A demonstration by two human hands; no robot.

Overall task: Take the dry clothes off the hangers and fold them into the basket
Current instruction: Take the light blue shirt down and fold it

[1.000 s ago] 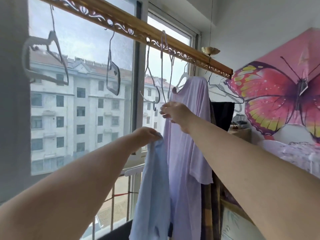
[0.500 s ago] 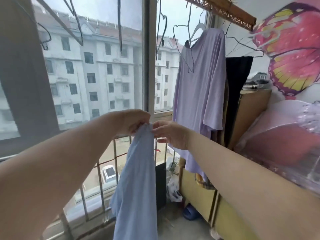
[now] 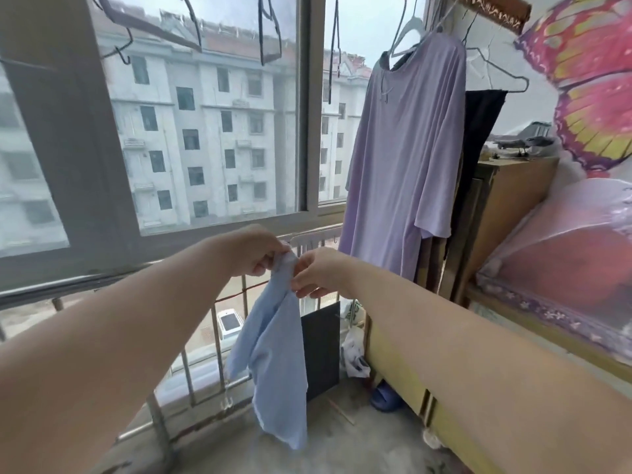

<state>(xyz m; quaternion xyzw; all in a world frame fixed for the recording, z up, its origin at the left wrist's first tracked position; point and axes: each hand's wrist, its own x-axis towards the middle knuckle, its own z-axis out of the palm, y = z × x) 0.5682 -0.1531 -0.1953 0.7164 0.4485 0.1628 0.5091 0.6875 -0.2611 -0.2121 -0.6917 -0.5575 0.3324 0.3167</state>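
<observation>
Above and to the left of the hands, empty dark wire hangers (image 3: 270,39) dangle in front of the window. The left hand (image 3: 256,251) has its fingers curled tight on the top edge of a thin, pale blue cotton garment (image 3: 277,354). The cloth drops straight down from that grip in loose, limp folds, clear of the floor. Touching it from the other side, the right hand (image 3: 319,273) pinches the same bunched top between thumb and fingers.

It looks very light and completely soft, with no stiffness to hold a shape, so it will sag wherever it isn't held. I'd say the thing to do is slide the two hands apart along the top edge, to the corners or shoulders, so it hangs flat for folding.

Up and to the right of the right hand, a long lilac jersey dress (image 3: 403,159) hangs on a pale hanger (image 3: 407,32), with a black garment (image 3: 482,138) just beyond. I can't see the basket.
</observation>
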